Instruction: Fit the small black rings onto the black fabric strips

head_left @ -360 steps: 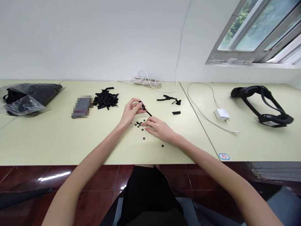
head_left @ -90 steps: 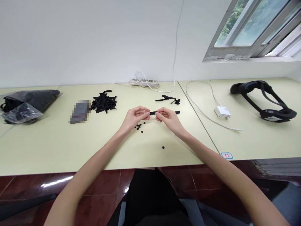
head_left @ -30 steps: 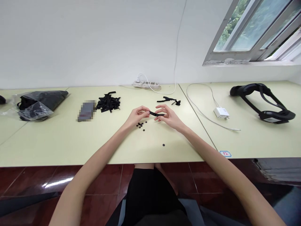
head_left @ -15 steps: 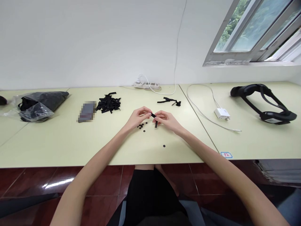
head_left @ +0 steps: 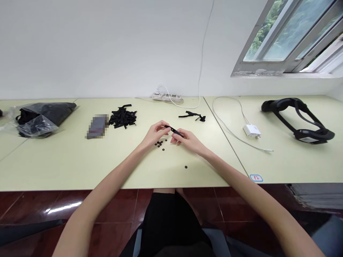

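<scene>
Above the middle of the pale green table [head_left: 66,160], both my hands pinch one short black strap piece [head_left: 174,131]. My left hand [head_left: 155,132] holds its far end with fingertips, and my right hand [head_left: 185,140] grips the near end. Just below my left hand lies a small cluster of black rings [head_left: 160,144] on the table. One lone black ring [head_left: 185,166] sits nearer the front edge.
A pile of black strap pieces [head_left: 122,116] and a blurred dark object [head_left: 96,126] lie at left, a plastic bag of black material [head_left: 40,115] farther left. Finished straps [head_left: 193,115], a power strip [head_left: 167,96], a white charger [head_left: 252,130] and a black headset [head_left: 298,119] lie beyond and right.
The strap, hanging down from my right fingers half a second ago, is now held slanted between both hands. The hands have stayed close together over the rings.
</scene>
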